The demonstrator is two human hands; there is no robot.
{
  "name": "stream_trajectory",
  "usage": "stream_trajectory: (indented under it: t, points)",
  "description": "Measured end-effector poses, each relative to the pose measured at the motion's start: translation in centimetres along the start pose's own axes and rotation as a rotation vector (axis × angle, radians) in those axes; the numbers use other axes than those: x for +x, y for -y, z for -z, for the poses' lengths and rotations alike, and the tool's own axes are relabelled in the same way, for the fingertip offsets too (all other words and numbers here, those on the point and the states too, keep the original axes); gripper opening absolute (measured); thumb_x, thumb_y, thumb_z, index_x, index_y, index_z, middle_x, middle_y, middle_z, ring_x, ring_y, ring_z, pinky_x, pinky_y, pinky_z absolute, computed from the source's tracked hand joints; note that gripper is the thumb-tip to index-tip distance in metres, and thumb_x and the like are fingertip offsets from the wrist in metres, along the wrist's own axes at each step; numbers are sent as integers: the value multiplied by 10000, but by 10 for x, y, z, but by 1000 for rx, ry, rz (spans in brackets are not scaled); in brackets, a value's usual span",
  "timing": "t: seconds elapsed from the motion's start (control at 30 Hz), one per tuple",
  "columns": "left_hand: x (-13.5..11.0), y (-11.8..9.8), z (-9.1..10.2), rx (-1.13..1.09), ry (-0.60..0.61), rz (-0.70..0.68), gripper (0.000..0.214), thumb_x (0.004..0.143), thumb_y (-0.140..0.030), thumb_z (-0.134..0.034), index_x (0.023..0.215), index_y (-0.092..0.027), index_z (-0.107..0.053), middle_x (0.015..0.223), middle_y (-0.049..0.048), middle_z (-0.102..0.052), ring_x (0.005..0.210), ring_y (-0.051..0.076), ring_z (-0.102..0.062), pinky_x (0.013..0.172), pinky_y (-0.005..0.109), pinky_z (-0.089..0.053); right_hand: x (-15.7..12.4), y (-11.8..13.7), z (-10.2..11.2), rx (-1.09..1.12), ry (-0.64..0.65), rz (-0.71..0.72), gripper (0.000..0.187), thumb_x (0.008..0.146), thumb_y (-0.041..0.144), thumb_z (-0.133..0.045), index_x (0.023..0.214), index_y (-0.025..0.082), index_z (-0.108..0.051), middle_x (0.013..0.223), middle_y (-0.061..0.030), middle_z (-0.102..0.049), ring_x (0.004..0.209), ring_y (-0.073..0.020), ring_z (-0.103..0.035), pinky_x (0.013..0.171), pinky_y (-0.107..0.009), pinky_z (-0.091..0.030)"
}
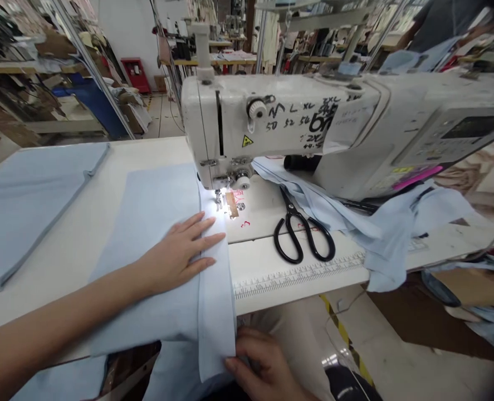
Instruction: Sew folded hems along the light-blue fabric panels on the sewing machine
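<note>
My left hand point(188, 250) lies flat on light blue fabric point(155, 217), its fingers spread across a folded strip along the fabric's right edge. That strip point(214, 312) runs from the lit presser foot point(219, 199) of the white sewing machine point(272, 122) down past the table's front edge. At its lower end, my right hand point(263, 362) pinches the strip's right edge between thumb and fingers. Black-handled scissors point(303, 234) rest on the machine bed, right of the needle area, with their handles toward me.
Another light blue fabric piece point(33, 206) lies on the table at left. Blue strips point(334, 206) trail under the machine arm and hang over the front edge. A printed ruler point(297, 275) runs along that edge. Part of a person point(443, 28) shows behind the machine.
</note>
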State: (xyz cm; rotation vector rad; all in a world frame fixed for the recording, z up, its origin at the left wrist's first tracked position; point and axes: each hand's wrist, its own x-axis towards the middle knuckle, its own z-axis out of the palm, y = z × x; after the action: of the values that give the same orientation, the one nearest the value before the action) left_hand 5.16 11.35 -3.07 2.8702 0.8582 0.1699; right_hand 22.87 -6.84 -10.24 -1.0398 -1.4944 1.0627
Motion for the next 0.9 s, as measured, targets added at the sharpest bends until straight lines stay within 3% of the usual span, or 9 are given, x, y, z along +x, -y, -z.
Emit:
stream_trajectory:
  t: [0.1,0.23,0.4,0.6,0.9]
  points:
    - [-15,-20,-2,-7,-32,-13,410,968,-403,-380,1325,-237,-496,1470,116,-374,1383,328,-263,1054,549,-324,-6,9,2,64,14,-76,258,906,349,-503,739,179,-604,704,-28,-616,670,-140,-578,615,-246,-454]
    - [-56,-67,-7,-71,-56,-149,342,934,-348,-470,1239,-212,-544,1364,108,-505,1277,302,-423,1035,490,-354,-18,15,8,97,22,-100,129,872,226,-464,869,184,-586,799,-30,-611,737,-142,-566,679,-258,-459]
    - [-86,-107,-19,-77,-154,-223,300,917,-269,-516,1204,-183,-537,1111,79,-650,1078,238,-558,1016,412,-338,-25,20,9,98,-5,-37,238,828,82,-419,972,196,-571,839,-5,-606,754,-115,-569,688,-226,-460]
    - [-82,-122,-27,-126,-278,-164,256,889,-83,-493,1126,-168,-541,1002,76,-658,985,207,-579,931,385,-390,-28,21,5,58,-84,16,255,829,60,-438,982,209,-577,871,2,-628,783,-107,-599,711,-216,-480]
    - [-85,-123,-31,-189,-351,-163,282,891,-46,-474,1113,-194,-565,916,44,-633,898,179,-566,892,378,-412,-29,24,5,-71,-163,83,115,862,130,-545,914,209,-610,787,7,-662,689,-107,-620,635,-206,-498]
